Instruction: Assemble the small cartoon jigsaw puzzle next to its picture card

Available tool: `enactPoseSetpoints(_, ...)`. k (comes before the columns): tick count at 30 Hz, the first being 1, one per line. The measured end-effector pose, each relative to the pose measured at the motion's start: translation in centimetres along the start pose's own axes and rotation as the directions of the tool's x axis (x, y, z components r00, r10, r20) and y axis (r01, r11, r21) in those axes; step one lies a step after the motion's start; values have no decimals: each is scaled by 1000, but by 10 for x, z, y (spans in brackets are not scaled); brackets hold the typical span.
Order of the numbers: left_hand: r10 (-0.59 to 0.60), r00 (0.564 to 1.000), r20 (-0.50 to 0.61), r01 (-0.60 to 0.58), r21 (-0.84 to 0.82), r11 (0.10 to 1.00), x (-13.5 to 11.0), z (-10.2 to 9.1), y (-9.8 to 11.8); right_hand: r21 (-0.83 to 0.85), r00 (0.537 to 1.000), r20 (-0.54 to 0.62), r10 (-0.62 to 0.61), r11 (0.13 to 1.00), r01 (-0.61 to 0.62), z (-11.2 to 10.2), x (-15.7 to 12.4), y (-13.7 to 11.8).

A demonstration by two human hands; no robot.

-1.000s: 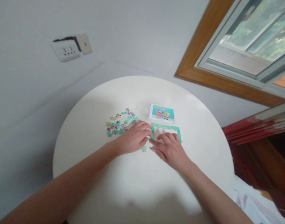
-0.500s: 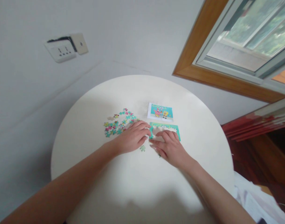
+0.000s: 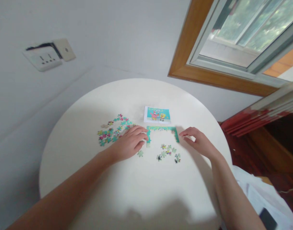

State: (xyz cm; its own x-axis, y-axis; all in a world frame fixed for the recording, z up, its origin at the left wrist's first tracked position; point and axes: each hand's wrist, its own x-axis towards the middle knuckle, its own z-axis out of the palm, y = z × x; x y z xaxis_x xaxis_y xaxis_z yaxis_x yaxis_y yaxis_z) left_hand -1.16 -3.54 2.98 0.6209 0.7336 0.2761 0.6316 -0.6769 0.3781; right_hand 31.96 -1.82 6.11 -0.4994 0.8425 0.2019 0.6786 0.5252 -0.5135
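Observation:
A partly joined jigsaw puzzle border (image 3: 160, 128) in teal lies on the table, forming a top edge and two sides. My left hand (image 3: 130, 143) rests flat beside its left side, fingers stretched out and the tips touching or close to that edge. To the right of the border hovers my right hand (image 3: 196, 140), fingers bent and apart, with nothing visible in them. Several loose pale-green and dark puzzle pieces (image 3: 169, 152) lie below the border. One light-green piece (image 3: 140, 153) sits just below my left hand. A larger pile of loose pieces (image 3: 110, 134) is partly hidden by that hand.
A reference picture card (image 3: 158, 115) with a pink and a yellow cartoon figure lies above the border. The round white table (image 3: 127, 198) stands against a wall with a socket (image 3: 44, 57). At the right are a wood-framed window (image 3: 184, 72) and a red curtain (image 3: 242, 121).
My right hand has moved right, off the inside of the border, uncovering its right side and the loose pieces below. The left hand stays at the left side. The view has shifted.

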Motion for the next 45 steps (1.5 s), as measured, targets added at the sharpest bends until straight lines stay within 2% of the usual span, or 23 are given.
enactPoseSetpoints(4, 15, 1000, 1, -15, 10, 1000, 1, 1, -1, -9, 996, 90, 13, 1000, -12, 7, -3, -5)
enactPoseSetpoints(8, 15, 1000, 6, -15, 12, 1000, 2, 2, -2, -150, 991, 136, 1, 988, 19, 16, -2, -22)
enactPoseSetpoints(12, 16, 1000, 5, -16, 11, 1000, 2, 3, -3, -356, 989, 131, 73, 934, -22, 28, -2, -39)
enactPoseSetpoints(16, 30, 1000, 6, -30, 8, 1000, 3, 2, -3, -415, 984, 129, 120, 908, -56, 36, -1, -52)
enactPoseSetpoints(21, 46, 999, 1, -46, 25, 999, 3, 1, -3, -335, 972, 171, 160, 937, -95, 38, 0, -52)
enactPoseSetpoints(25, 73, 997, 16, -73, 44, 996, 3, 1, -4, -236, 972, 199, 123, 969, -74, 39, 0, -42)
enactPoseSetpoints(36, 30, 999, 27, -30, 21, 999, 2, 0, -2, -118, 989, 145, 34, 993, -17, 44, -1, -36)
enactPoseSetpoints(41, 39, 999, 16, -39, 16, 999, 2, 3, -6, -61, 987, 149, 60, 997, -51, 44, 1, -38)
enactPoseSetpoints(45, 47, 999, 18, -47, 24, 999, 2, 1, -5, -104, 985, 114, 131, 987, -119, 39, 3, -39)
